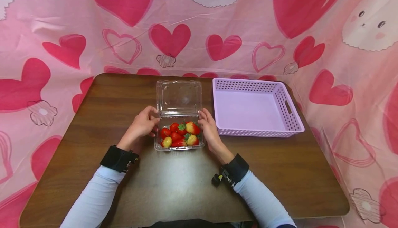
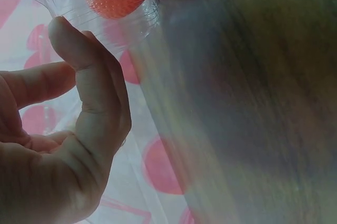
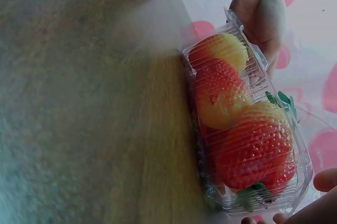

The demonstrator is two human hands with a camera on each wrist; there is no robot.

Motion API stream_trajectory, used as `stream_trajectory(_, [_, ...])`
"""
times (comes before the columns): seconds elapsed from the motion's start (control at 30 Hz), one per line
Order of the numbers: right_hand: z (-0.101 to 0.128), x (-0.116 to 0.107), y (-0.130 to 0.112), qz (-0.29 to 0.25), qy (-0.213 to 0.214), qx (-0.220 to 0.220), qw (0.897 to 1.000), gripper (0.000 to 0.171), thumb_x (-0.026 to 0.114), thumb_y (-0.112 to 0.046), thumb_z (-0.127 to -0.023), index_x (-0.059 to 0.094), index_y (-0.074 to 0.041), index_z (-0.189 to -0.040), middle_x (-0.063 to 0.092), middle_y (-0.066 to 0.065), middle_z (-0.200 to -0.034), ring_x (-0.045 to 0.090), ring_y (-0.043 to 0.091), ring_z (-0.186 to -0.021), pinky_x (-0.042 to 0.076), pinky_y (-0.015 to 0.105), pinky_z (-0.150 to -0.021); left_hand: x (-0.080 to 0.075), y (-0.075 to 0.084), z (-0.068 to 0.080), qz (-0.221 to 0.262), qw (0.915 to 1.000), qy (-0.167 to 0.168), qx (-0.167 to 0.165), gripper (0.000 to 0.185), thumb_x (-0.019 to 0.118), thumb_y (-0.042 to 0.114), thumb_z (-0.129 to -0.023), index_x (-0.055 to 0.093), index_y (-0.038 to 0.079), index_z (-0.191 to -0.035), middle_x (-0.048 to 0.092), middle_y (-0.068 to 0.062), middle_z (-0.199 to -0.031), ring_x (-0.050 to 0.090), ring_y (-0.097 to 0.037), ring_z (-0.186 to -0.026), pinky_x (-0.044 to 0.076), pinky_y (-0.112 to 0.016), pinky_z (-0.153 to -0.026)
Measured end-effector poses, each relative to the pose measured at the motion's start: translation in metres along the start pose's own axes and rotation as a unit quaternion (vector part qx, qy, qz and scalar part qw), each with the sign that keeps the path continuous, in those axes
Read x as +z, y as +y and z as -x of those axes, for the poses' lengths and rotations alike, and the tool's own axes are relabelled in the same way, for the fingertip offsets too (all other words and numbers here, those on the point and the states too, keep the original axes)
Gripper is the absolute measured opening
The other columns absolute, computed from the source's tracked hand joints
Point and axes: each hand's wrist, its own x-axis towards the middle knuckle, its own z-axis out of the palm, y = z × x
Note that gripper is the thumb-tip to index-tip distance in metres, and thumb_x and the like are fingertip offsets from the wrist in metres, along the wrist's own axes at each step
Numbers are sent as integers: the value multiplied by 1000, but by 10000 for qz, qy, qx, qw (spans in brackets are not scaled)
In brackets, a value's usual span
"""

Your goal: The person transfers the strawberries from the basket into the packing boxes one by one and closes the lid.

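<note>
A clear plastic clamshell box point(image 1: 178, 148) stands on the table with its lid point(image 1: 178, 98) raised and leaning back. Several strawberries point(image 1: 178, 136) fill it, red with some pale ones and a few green leaves. My left hand point(image 1: 143, 122) holds the box's left side near the hinge corner, fingers bent; the left wrist view shows a fingertip on the plastic edge. On the opposite side my right hand point(image 1: 211, 130) holds the right edge near the hinge, thumb and fingertips about the corner. Only parts of its fingers show in the right wrist view.
A lilac perforated basket point(image 1: 252, 112) stands just right of the box, near the right hand. Both stand on a brown wooden table point(image 1: 102, 117). A pink curtain with hearts point(image 1: 171, 38) hangs behind and beside it.
</note>
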Motion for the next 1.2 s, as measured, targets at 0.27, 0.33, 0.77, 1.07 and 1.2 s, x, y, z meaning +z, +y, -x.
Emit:
stream_trajectory(0.27, [-1, -1, -2, 227, -217, -455, 9985, 76, 50, 0, -101, 16, -6, -169, 25, 12, -172, 26, 34, -154, 22, 50, -125, -1, 1, -2, 128, 9999, -44, -6, 30, 60, 8, -105, 46, 6, -131, 63, -20, -96, 66, -25, -69, 62, -44, -61])
stream_trajectory(0.33, [-1, -1, -2, 214, -268, -527, 9980, 76, 50, -1, -102, 15, -6, -169, 24, 12, -172, 25, 33, -155, 21, 50, -125, -2, 1, -1, 156, 9999, -56, -13, 31, 60, 7, -105, 46, 6, -132, 62, -20, -97, 66, -25, -69, 62, -43, -61])
stream_trajectory(0.77, [-1, -5, 0, -72, -300, -906, 9954, 56, 37, -19, -110, 31, -10, -165, 32, 20, -161, 31, 35, -148, 26, 54, -122, -1, 3, 3, 156, 9998, -30, 157, 34, 61, 5, -104, 43, 6, -133, 62, -23, -102, 66, -28, -72, 63, -47, -63])
stream_trajectory(1.07, [5, -6, -1, -709, -135, -547, 9959, 61, 23, -41, -115, 38, 4, -153, 36, 23, -162, 28, 34, -154, 27, 59, -120, -3, 0, 5, 639, 9979, -50, 89, 26, 42, 11, -111, 46, 2, -135, 60, -26, -108, 67, -31, -77, 63, -42, -61])
stream_trajectory(1.2, [7, -7, 0, -741, -148, -455, 9961, 60, 23, -42, -115, 41, 5, -148, 37, 22, -160, 26, 33, -155, 24, 60, -121, -7, 1, 10, 1079, 9940, -151, -36, 42, 35, 33, -114, 49, 1, -137, 59, -25, -116, 70, -32, -84, 63, -42, -65])
